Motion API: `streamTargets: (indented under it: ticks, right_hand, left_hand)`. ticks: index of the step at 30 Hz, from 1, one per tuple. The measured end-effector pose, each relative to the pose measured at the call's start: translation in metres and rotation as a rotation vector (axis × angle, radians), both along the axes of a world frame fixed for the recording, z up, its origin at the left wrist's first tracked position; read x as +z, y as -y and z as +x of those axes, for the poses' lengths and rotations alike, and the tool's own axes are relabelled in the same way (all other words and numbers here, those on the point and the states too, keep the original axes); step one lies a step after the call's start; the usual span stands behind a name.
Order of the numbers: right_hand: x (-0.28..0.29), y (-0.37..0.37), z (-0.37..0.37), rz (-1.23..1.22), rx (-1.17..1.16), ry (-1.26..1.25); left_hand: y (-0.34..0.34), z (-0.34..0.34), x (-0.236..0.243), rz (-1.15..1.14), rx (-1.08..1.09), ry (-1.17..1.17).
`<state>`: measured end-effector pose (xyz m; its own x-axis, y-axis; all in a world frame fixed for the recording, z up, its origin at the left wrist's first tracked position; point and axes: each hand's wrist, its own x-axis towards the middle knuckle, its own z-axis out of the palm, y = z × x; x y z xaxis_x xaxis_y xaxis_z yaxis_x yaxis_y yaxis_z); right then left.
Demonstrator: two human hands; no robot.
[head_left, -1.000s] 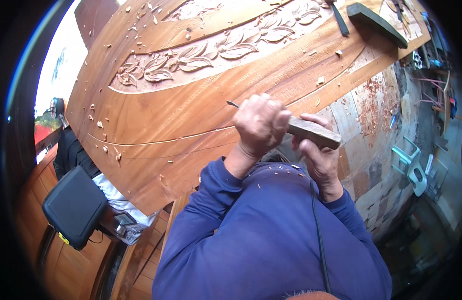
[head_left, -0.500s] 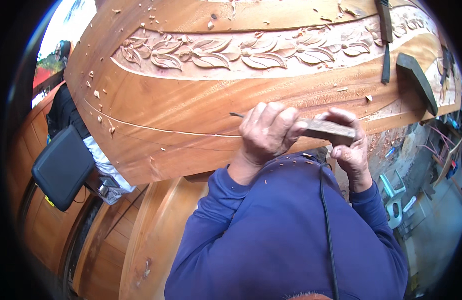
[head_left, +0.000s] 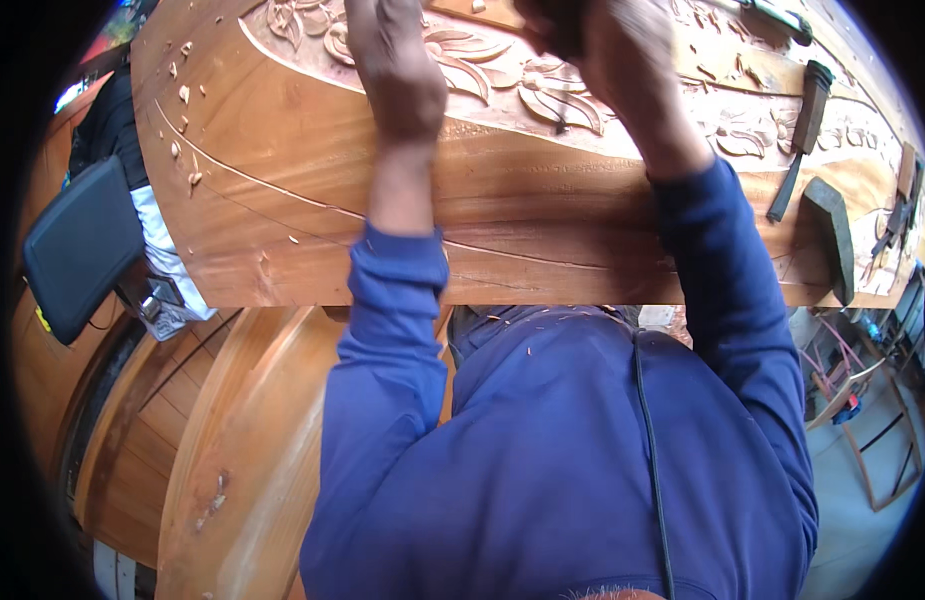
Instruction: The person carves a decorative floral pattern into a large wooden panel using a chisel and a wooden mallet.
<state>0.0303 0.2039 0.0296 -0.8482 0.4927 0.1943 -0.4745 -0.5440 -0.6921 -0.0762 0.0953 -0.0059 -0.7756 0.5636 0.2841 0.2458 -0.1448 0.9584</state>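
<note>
My left hand [head_left: 396,70] reaches over the leafy carving [head_left: 562,95] on the large wooden panel [head_left: 262,180]; its fingers are cut off by the top edge and blurred. My right hand [head_left: 622,55], also blurred, is closed around something dark I cannot make out, above the carving. Right of it lie a chisel with a wooden handle [head_left: 812,110], a dark angled block [head_left: 830,240] and another tool [head_left: 777,20] higher up.
More tools [head_left: 897,200] lie at the panel's right end, among shavings. At left are a black case [head_left: 82,245] and white cloth [head_left: 162,245]. Curved wooden pieces [head_left: 232,420] stand below the panel. Wooden frames [head_left: 877,450] and clutter are at lower right.
Both hands have moved up from near my body onto the carving. The wooden-handled tool they held is no longer clearly visible. The view has turned, putting the panel's edge level.
</note>
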Motion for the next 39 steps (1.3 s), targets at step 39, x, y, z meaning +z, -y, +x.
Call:
streamTargets:
  ticks: [39]
  right_hand:
    - [0.003, 0.029, 0.002, 0.099, -0.595, 0.398]
  left_hand:
    - [-0.021, -0.017, -0.001, 0.257, -0.203, 0.15]
